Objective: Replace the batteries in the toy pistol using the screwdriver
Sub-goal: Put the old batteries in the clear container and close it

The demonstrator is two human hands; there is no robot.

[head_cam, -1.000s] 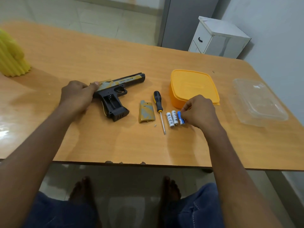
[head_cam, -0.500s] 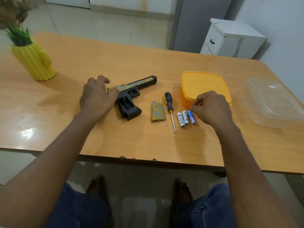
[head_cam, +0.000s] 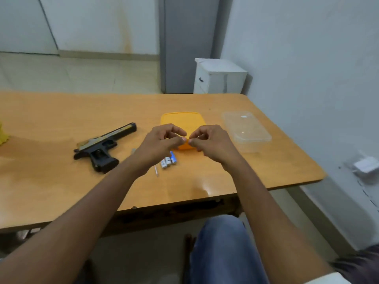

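Both hands hover over the wooden table [head_cam: 61,111] — left hand [head_cam: 162,143] and right hand [head_cam: 209,140] with fingers curled, thumbs nearly meeting, holding nothing visible. Batteries [head_cam: 169,160] lie just beneath them, the screwdriver [head_cam: 156,171] tip beside — toy pistol [head_cam: 102,146] well left, yellow box [head_cam: 182,119] behind.

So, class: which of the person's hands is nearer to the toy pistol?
Left. The left hand hovers just right of the toy pistol, above the batteries. The right hand is farther right, by the orange box.
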